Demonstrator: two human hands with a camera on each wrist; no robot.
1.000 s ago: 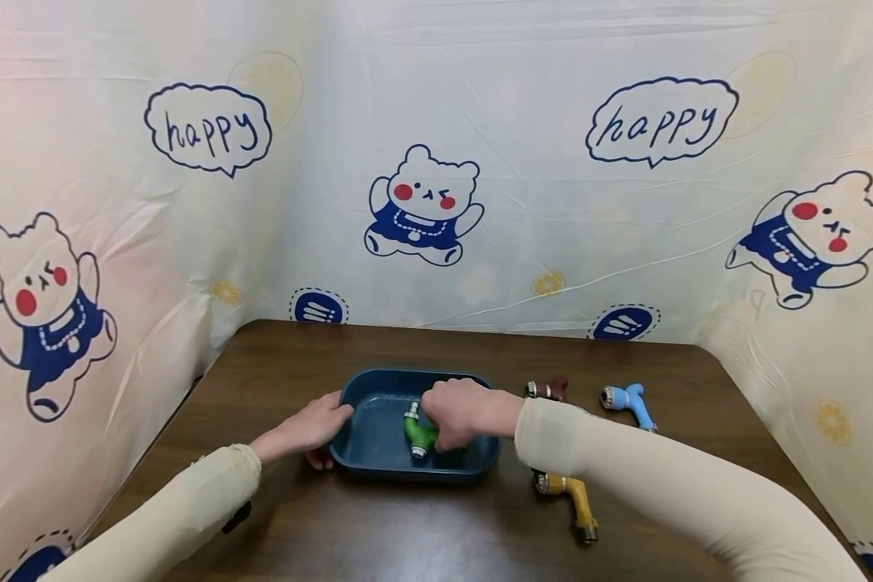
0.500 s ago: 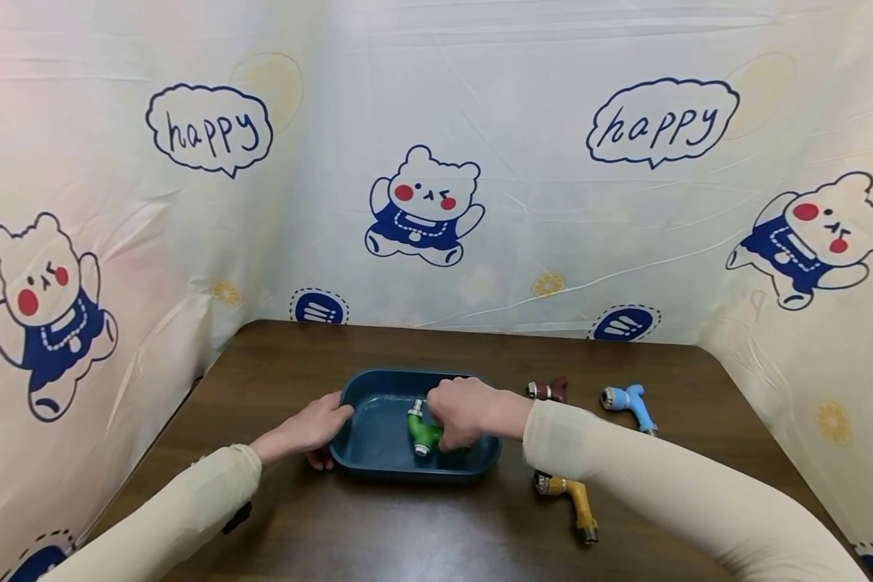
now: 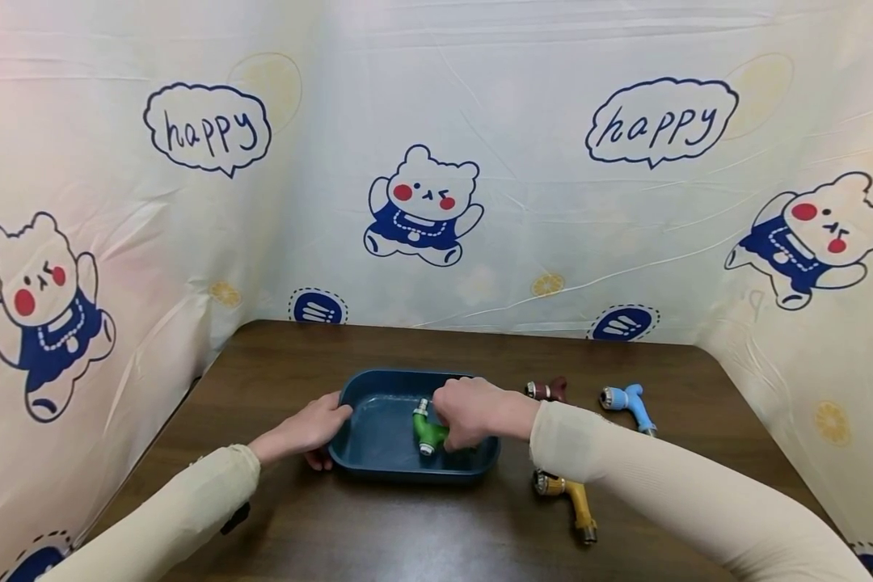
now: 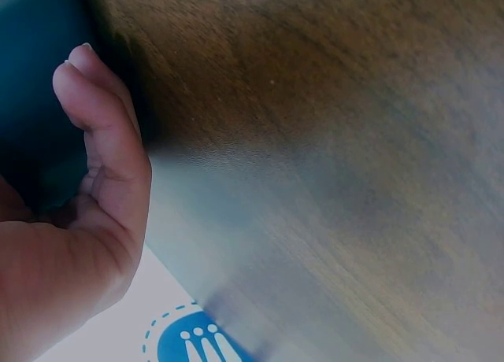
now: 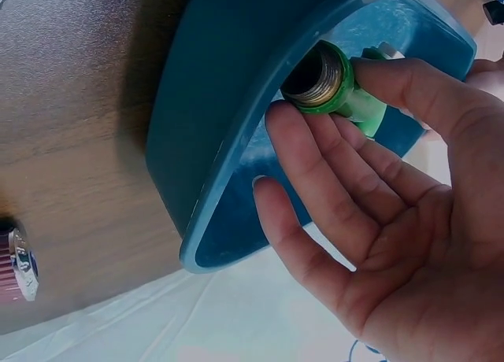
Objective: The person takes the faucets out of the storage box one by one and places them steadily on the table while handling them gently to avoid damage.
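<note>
A dark blue rectangular basin (image 3: 378, 465) stands in the middle of the table. My left hand (image 3: 318, 424) grips its left end, thumb over the rim and fingers against the outer wall; the left wrist view shows those curled fingers (image 4: 118, 153) close up. Over the basin's right half, my right hand (image 3: 473, 412) pinches a green tap (image 3: 426, 432). In the right wrist view, thumb and fingertips hold the green tap (image 5: 340, 83) around its threaded end, while the little finger stays apart. From the head view, that threaded end is hidden behind the hand.
Right of the basin lie a maroon tap (image 3: 549, 390), a light blue tap (image 3: 629, 404) and a yellow tap (image 3: 573, 501) on the brown wooden table (image 3: 407, 533). My right forearm passes between them. A printed curtain (image 3: 538, 202) surrounds the table's back and sides.
My right hand has shifted slightly to the right within the basin, carrying the green tap along. My left hand and the basin stay in place.
</note>
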